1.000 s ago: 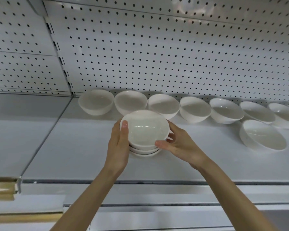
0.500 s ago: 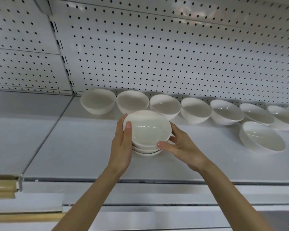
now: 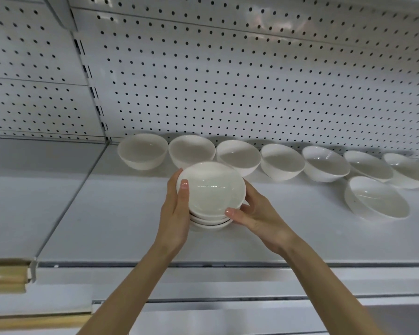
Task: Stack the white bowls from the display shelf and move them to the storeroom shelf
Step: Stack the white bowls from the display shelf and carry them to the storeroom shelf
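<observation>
A stack of white bowls (image 3: 212, 192) stands on the white display shelf (image 3: 121, 221), nested three deep. My left hand (image 3: 176, 213) grips the stack's left side with the thumb hooked over the top rim. My right hand (image 3: 257, 215) curls around the stack's right side, thumb on the lower front rim. Behind the stack, several single white bowls (image 3: 282, 160) line the back of the shelf. One more lone bowl (image 3: 376, 197) sits nearer the front at the right.
A white pegboard wall (image 3: 228, 81) rises right behind the row of bowls. The shelf's front lip (image 3: 203, 264) runs below my wrists. A neighbouring shelf bay (image 3: 29, 189) lies to the left, with a wooden edge (image 3: 5, 274) at the lower left.
Both hands stay on the stack. The stack with the hands has shifted very slightly; my view has drifted a little to the left.
</observation>
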